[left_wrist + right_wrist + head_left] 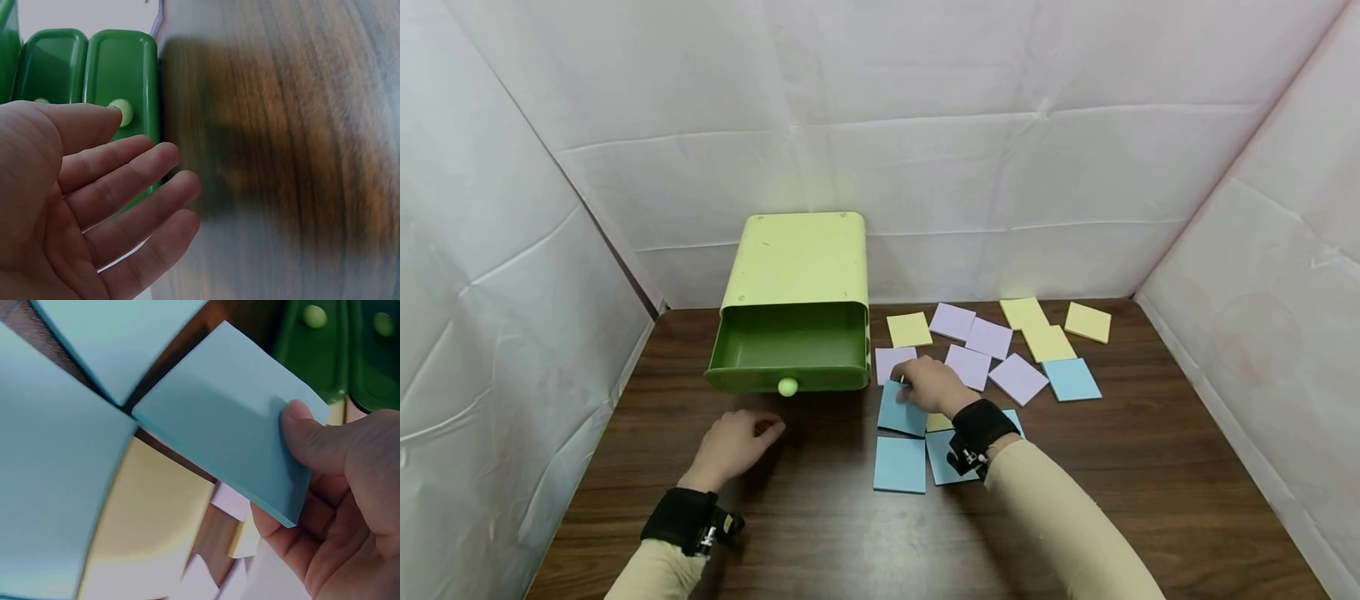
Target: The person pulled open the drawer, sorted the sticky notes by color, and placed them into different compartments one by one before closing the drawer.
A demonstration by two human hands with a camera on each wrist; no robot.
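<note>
Head view: at centre frame, the right hand (928,385) pinches a blue pad (902,410), thumb on top, lifting it among coloured pads on the wooden surface (1150,467). The left hand (733,446), lower left, lies relaxed and holds nothing, just below the open green drawer (790,346).

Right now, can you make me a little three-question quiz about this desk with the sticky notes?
1. True or false: the green drawer is pulled open.
2. Which colour is the pad that the right hand pinches? A yellow, B blue, C purple.
3. Fill in: the left hand holds ____.

Key: 1 true, and it looks empty. 2 B, the blue pad, thumb on top. 3 nothing; its fingers are relaxed near the drawer knob.
</note>
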